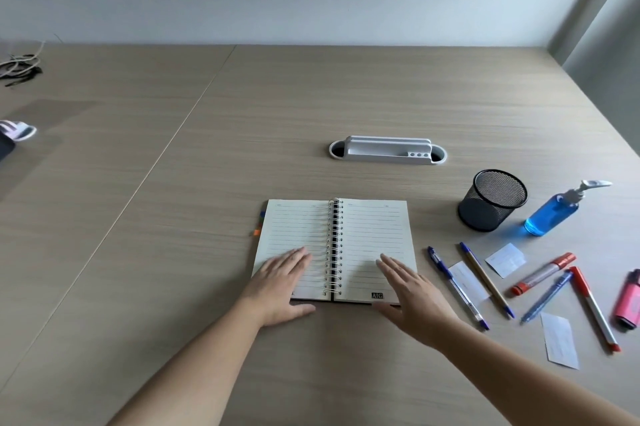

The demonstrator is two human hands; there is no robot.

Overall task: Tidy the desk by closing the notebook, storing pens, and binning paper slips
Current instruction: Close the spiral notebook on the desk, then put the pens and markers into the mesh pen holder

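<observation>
A spiral notebook (374,231) lies open and flat in the middle of the desk. My left hand (282,287) rests flat on the lower left page, fingers spread. My right hand (414,294) hovers over the lower right corner, fingers apart, holding nothing. To the right lie several pens and markers, among them a blue pen (457,287), a brown-barrelled pen (485,278) and a red marker (543,273). Three white paper slips lie among them: slip (469,281), slip (505,259), slip (560,342). A black mesh cup (491,200) stands upright behind them.
A blue pump bottle (557,210) leans beside the mesh cup. A pink highlighter (628,301) lies at the far right edge. A white cable port cover (388,150) sits in the desk behind the notebook. Cables (20,65) lie at the far left.
</observation>
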